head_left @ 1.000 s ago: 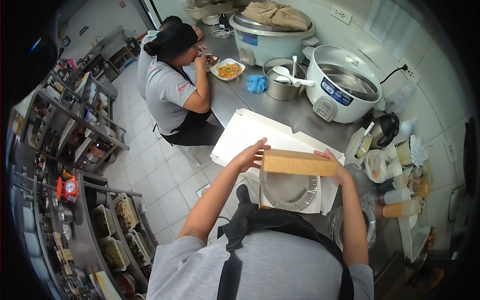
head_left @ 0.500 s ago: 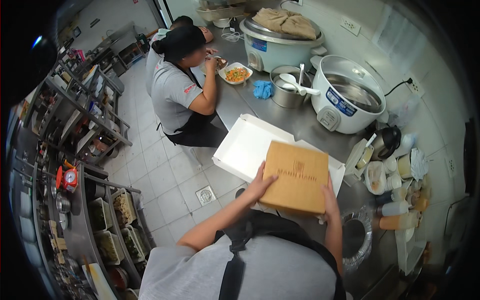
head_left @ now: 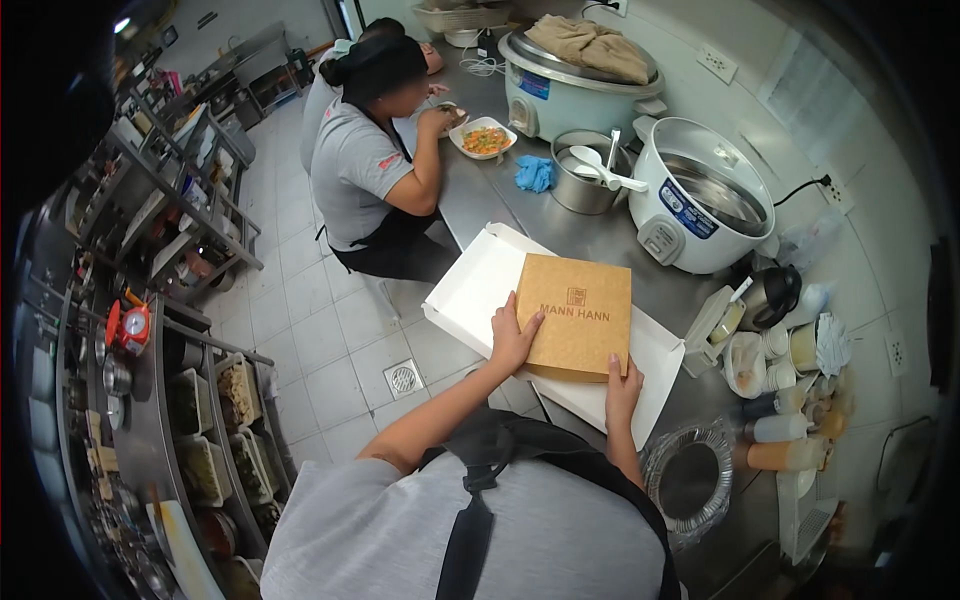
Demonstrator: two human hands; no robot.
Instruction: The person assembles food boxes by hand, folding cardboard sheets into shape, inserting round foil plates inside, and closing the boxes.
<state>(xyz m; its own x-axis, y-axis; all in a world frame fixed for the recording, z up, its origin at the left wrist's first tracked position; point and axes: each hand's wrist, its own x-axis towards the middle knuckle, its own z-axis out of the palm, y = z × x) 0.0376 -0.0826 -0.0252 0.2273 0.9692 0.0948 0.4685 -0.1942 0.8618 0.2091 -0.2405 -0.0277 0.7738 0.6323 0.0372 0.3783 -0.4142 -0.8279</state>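
A square brown cardboard food box, its lid closed, is between my two hands. My left hand grips its left side, thumb on the lid. Against its near right corner, my right hand closes with the thumb on top. Beneath the brown box, an open white cardboard box lies on the steel counter, one part reaching past the counter's left edge. Whether the brown box rests on the white one or is held just above it, I cannot tell.
Rice cookers and a metal pot with white spoons stand at the back. Sauce bottles line the right, near a foil tray. Ahead left, a person sits by a bowl of shredded vegetables. Shelves run along the left.
Both hands have shifted left and slightly away from me with the brown box. It now sits squarer in view, over the middle of the white box.
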